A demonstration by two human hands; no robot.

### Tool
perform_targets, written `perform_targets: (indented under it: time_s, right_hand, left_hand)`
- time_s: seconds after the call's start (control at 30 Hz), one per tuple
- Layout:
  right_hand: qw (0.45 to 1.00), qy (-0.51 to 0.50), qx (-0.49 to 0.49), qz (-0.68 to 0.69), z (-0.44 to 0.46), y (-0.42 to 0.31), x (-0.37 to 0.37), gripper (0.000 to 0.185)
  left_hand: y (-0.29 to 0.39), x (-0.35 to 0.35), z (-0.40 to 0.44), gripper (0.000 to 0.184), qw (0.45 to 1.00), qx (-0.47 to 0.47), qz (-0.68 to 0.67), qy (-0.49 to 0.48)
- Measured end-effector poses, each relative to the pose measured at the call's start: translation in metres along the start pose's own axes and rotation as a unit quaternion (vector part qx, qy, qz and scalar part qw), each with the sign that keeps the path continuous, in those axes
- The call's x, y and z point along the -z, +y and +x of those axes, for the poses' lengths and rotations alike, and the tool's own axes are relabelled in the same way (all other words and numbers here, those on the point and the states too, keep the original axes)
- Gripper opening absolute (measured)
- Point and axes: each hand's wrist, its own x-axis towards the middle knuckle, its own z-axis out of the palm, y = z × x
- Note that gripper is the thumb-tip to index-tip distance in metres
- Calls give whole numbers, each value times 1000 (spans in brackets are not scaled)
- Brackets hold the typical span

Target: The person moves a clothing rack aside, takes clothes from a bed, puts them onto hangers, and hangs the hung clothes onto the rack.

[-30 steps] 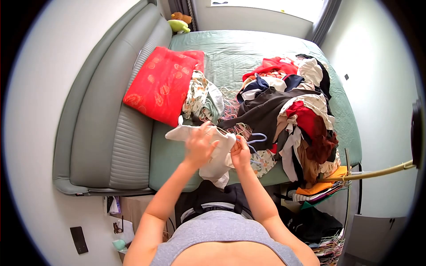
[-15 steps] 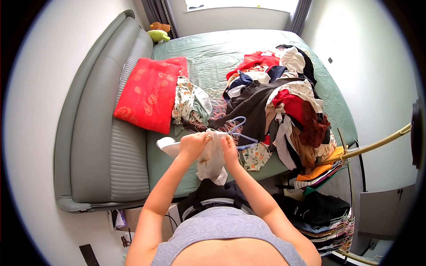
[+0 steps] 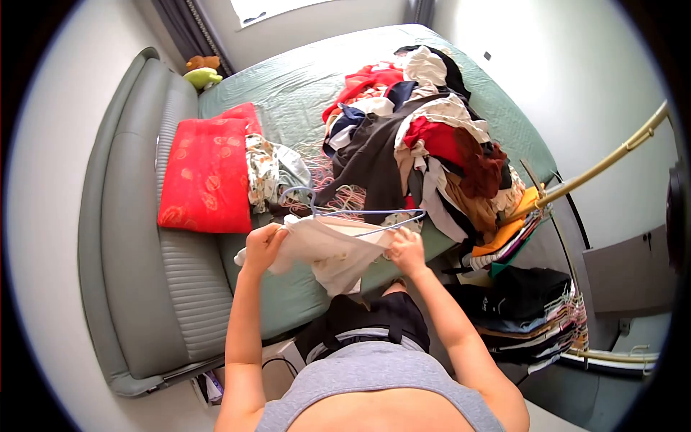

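A white garment (image 3: pixel 327 248) is stretched between my two hands, in front of me at the bed's edge. My left hand (image 3: pixel 265 246) is closed on its upper left edge. With its fingers pinched, my right hand (image 3: pixel 407 252) grips the garment's right side, just under one end of a light blue hanger (image 3: pixel 374 213). The hanger's left part is hidden by the cloth, its hook stands up above the fabric, and its right end sticks out bare. What kind of top the garment is, I cannot tell.
Beyond my hands, a heap of clothes (image 3: pixel 439 137) and several loose hangers (image 3: pixel 349 198) lie on the green bed (image 3: pixel 288 86). Red pillows (image 3: pixel 205 176) rest by the grey headboard (image 3: pixel 137 194). A gold rail (image 3: pixel 601 165) with hung clothes (image 3: pixel 515 295) stands at my right.
My hands have moved apart, spreading the garment out sideways. The hanger now lies across the top of the cloth, its hook turned to the left. The whole view has shifted and tilted.
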Motion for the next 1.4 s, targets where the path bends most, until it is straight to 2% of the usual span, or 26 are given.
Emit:
perform_targets:
  time_s: [0.1,0.23,0.37,0.43,0.5,0.57,0.6,0.63,0.73,0.77,0.83,0.87,0.9,0.97,1.0,1.1,1.13,1.23,1.27,1.3,1.37,1.4]
  right_hand:
    - [995,81,-49,-10,-7,21,51,13]
    - [993,91,-75,31,-32,35,101,9]
    - [984,103,-28,142,-53,19,145,12]
    - [974,127,-23,186,-61,10,158,13]
    - [973,152,-10,172,-69,9,167,13]
    - [974,75,-40,209,-90,21,169,15]
    - [968,79,-46,234,-101,22,173,19]
    - [947,99,-56,301,-113,24,179,25]
    - [858,83,-166,479,-160,26,206,34]
    - [826,84,-213,515,-178,30,211,31]
    - [821,106,-304,472,-208,42,220,21]
    - [836,151,-304,431,-226,55,212,13]
    - [829,184,-327,415,-238,57,225,18]
    - [877,125,-345,310,-277,79,236,20]
    - [899,109,-352,235,-288,78,250,24]
    - [946,172,-252,112,-312,62,275,24]
    - [936,209,-245,144,-319,59,274,26]
    - [899,120,-394,152,-348,71,267,28]
    - [863,65,-465,185,-360,74,267,30]
    - [861,52,-472,181,-363,65,282,27]
    - [917,171,-342,118,-384,61,283,24]
    - [897,171,-370,168,-390,57,289,23]
  left_hand:
    - [3,1,1,12,995,-34,91,-25]
    - [21,-12,10,14,971,-141,191,-29]
    - [42,-54,12,14,967,-192,167,-31]
    - [60,-83,9,14,965,-210,142,-67]
    - [80,-118,0,13,959,-245,105,-95]
    - [104,-148,-10,13,957,-244,104,-120]
    - [112,-163,-15,13,955,-257,96,-116]
    - [119,-176,-19,13,952,-269,88,-113]
    - [146,-204,-33,13,947,-281,66,-143]
    - [154,-213,-38,13,944,-286,58,-155]
    - [156,-231,-44,11,955,-261,32,-139]
    - [155,-237,-45,11,956,-267,35,-118]
    - [154,-242,-45,11,956,-273,38,-98]
    - [152,-255,-49,11,971,-231,33,-47]
    - [153,-260,-48,12,965,-257,47,-31]
    - [160,-286,-55,14,950,-298,74,-64]
    - [167,-297,-57,13,941,-321,78,-76]
    - [193,-330,-76,12,912,-376,98,-127]
    - [188,-344,-82,12,912,-377,87,-136]
    - [179,-361,-84,13,911,-378,78,-146]
    - [176,-380,-91,16,923,-337,84,-166]
    - [175,-389,-95,17,928,-316,77,-180]
